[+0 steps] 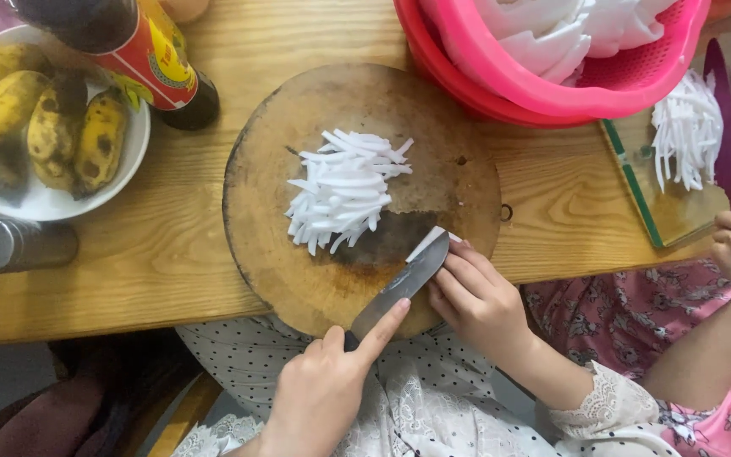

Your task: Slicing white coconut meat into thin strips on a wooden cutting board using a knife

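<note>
White strips already cut, piled on chopping board; last piece pinned under right hand fingers; knife gripped by left hand.

White cut strips on brown round wooden board; pink plastic basket; yellow, black-blotched bananas; white bowl; pale wood-grain worktop.

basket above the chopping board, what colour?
Pink basket, sitting inside a red one; head view shows it.

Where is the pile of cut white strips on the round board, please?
In the head view, the white strips lie mid-board on the round wooden board, just beyond the knife, left of the pink basket.
</note>
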